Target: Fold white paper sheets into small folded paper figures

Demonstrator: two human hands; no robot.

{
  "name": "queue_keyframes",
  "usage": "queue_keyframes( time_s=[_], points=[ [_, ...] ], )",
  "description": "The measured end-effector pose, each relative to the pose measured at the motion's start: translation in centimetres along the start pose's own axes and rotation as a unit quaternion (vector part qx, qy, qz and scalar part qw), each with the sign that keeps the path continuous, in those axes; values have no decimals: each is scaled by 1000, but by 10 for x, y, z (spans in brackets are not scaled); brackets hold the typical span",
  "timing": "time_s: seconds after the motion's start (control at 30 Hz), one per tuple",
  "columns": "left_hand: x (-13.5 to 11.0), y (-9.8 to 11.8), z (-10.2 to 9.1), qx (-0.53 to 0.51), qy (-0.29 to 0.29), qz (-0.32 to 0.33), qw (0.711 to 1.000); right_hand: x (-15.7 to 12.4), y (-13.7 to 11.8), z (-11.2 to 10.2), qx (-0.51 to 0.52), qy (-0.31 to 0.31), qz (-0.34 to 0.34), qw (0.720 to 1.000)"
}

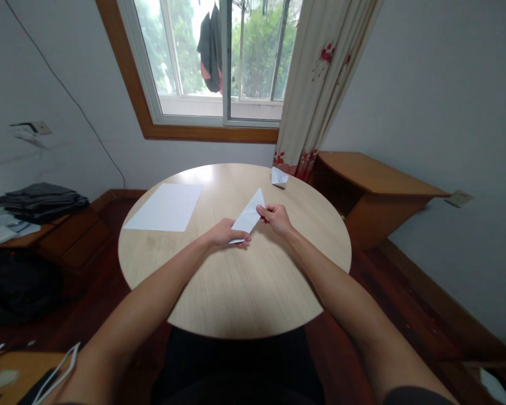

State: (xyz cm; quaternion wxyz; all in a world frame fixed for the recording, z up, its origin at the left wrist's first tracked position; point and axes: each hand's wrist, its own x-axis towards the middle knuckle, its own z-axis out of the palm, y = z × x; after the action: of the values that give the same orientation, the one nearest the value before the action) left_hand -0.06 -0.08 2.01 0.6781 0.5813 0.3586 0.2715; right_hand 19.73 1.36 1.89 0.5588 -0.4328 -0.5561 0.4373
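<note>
A folded white paper, long and pointed, is held a little above the middle of a round wooden table. My left hand pinches its near lower end, fingers closed on the paper. My right hand is closed on the paper's right edge, thumb on top. The paper's far tip points away toward the window.
A flat white sheet lies on the table's far left. A small folded paper piece sits at the far edge by the curtain. A low wooden cabinet stands to the right; folded dark clothes rest on a bench at left.
</note>
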Motion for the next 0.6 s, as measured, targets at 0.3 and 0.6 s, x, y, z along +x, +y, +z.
queue_keyframes(
  time_s=[0.3,0.6],
  points=[
    [8,4,-4,-189,123,114,968,7,-5,-5,61,196,-34,978],
    [13,-3,25,-189,182,128,956,-2,-3,22,104,169,-12,980]
  ],
)
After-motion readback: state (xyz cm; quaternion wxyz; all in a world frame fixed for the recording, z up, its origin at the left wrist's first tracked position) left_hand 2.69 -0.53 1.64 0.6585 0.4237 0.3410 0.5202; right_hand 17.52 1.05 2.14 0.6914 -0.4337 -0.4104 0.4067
